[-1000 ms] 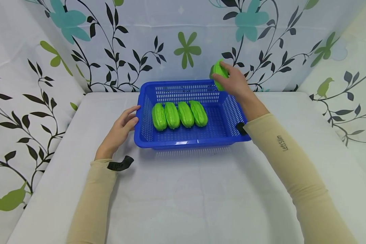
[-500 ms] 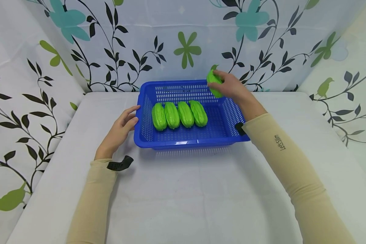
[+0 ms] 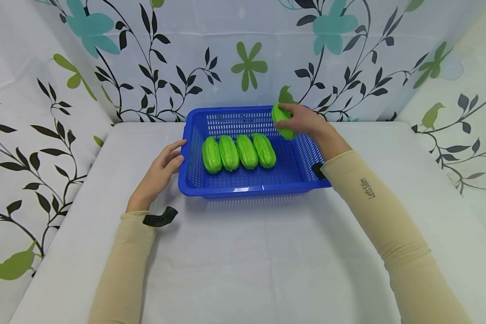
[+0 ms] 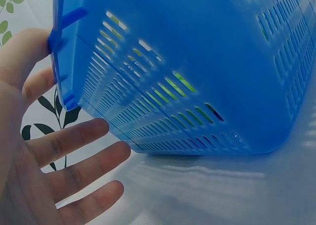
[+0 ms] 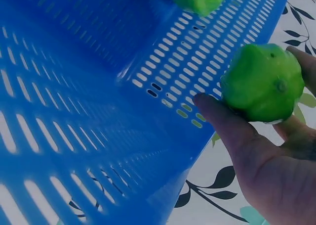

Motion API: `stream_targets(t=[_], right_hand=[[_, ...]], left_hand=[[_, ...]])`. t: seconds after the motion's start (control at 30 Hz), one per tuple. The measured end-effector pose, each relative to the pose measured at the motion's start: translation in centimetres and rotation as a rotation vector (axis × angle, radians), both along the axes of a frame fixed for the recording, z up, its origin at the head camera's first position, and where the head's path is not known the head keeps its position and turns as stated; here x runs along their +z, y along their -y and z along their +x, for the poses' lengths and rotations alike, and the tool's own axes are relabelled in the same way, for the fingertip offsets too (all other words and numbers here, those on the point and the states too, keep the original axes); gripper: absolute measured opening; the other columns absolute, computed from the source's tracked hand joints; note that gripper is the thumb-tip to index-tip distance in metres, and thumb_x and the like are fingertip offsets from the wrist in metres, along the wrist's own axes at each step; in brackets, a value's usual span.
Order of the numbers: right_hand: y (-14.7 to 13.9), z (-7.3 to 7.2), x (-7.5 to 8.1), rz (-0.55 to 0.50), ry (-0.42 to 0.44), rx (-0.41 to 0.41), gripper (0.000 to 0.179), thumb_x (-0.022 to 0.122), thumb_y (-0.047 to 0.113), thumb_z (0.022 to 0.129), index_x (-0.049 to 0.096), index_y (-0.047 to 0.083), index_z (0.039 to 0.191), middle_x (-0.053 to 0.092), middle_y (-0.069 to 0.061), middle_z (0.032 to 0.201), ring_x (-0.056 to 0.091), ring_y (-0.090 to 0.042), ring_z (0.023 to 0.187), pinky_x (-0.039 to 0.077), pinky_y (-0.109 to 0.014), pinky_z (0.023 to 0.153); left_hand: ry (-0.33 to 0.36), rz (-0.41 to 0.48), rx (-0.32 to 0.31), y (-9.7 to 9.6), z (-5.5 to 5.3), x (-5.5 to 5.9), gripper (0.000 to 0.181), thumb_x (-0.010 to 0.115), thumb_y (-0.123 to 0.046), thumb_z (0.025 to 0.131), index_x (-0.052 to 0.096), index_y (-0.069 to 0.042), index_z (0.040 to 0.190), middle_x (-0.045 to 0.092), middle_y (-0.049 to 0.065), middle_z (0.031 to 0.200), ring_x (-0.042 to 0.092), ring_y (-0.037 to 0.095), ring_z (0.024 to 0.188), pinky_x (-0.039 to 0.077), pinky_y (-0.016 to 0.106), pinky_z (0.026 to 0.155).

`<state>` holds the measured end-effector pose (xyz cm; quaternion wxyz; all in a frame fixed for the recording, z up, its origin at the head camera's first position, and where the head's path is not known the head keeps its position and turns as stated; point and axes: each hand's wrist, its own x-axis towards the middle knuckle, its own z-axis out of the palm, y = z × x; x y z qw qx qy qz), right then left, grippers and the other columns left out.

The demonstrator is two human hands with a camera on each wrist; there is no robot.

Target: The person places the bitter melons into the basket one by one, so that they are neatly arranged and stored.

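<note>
A blue slotted plastic basket (image 3: 247, 191) stands on the white-covered table. Four-sided and shallow, it holds several glossy, ribbed, elongated green vegetables (image 3: 247, 152) lined up side by side toward its left. My right hand (image 3: 305, 121) grips another ribbed green vegetable (image 3: 280, 118) over the basket's back right corner; its lobed end (image 5: 269, 84) faces the camera in the right wrist view. At the left, my left hand (image 3: 159, 166) touches the basket's left rim. In the left wrist view, the lower fingers (image 4: 79, 173) of that hand are spread beside the slotted wall.
The basket's right part shows bare slotted floor (image 3: 289, 164). White cloth (image 3: 227, 252) covers the table. Behind it and at the sides hang curtains (image 3: 210, 40) printed with leaves, flowers and birds. Each wrist carries a small black mount (image 3: 160, 218).
My right hand has lowered the green vegetable and brought it slightly left, from above the back rim toward the basket's interior. The left hand and the basket have stayed in place.
</note>
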<state>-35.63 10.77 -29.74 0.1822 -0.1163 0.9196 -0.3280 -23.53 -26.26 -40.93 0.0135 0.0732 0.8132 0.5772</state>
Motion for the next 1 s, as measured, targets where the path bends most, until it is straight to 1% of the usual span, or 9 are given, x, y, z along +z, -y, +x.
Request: stream_targets(t=[0.23,0.43,0.57,0.73,0.87,1.0], right_hand=[[0.1,-0.2,-0.2,0.187,-0.006,0.088,0.076,0.061,0.034,0.095,0.02,0.02,0.157,0.024,-0.017,0.158,0.031,-0.036,0.14,0.033,-0.051,0.112],[-0.1,-0.3,-0.7,0.311,0.009,0.154,0.076,0.06,0.038,0.095,0.022,0.015,0.157,0.021,-0.02,0.159,0.022,-0.039,0.144,0.024,-0.058,0.114],[-0.1,-0.4,-1.3,0.346,0.029,0.187,0.074,0.06,0.037,0.095,0.026,0.012,0.155,0.021,-0.021,0.158,0.021,-0.041,0.144,0.025,-0.058,0.114],[0.2,-0.5,-1.9,0.36,0.042,0.216,0.073,0.062,0.035,0.094,0.029,0.01,0.154,0.023,-0.021,0.158,0.021,-0.041,0.144,0.024,-0.057,0.114],[0.4,-0.5,-2.2,0.372,0.042,0.222,0.073,0.062,0.036,0.095,0.029,0.01,0.154,0.023,-0.021,0.158,0.019,-0.042,0.145,0.021,-0.059,0.115],[0.4,-0.5,-2.4,0.373,0.062,0.22,0.073,0.062,0.036,0.095,0.027,0.011,0.155,0.022,-0.022,0.158,0.018,-0.043,0.144,0.021,-0.06,0.114]], left_hand=[[0.002,0.002,-0.001,0.0,0.0,0.0,0.054,0.048,-0.042,0.102,0.031,-0.032,0.152,0.034,0.014,0.154,0.039,0.033,0.137,0.035,0.057,0.108],[-0.001,0.003,-0.002,0.0,0.1,0.0,0.054,0.048,-0.042,0.102,0.032,-0.033,0.152,0.034,0.014,0.154,0.039,0.034,0.136,0.035,0.057,0.108],[-0.003,0.002,-0.002,0.0,0.2,0.0,0.054,0.048,-0.042,0.102,0.032,-0.033,0.152,0.035,0.014,0.153,0.039,0.033,0.136,0.034,0.057,0.108],[-0.002,0.004,-0.001,-0.1,0.2,0.1,0.054,0.049,-0.042,0.102,0.033,-0.033,0.152,0.036,0.013,0.152,0.04,0.032,0.136,0.035,0.056,0.109],[-0.001,0.003,0.0,-0.1,0.2,0.2,0.054,0.049,-0.043,0.101,0.033,-0.033,0.152,0.035,0.013,0.153,0.039,0.032,0.136,0.035,0.056,0.109],[-0.001,0.002,-0.001,0.0,0.2,0.2,0.054,0.049,-0.043,0.101,0.033,-0.033,0.152,0.035,0.013,0.153,0.039,0.032,0.136,0.035,0.057,0.109]])
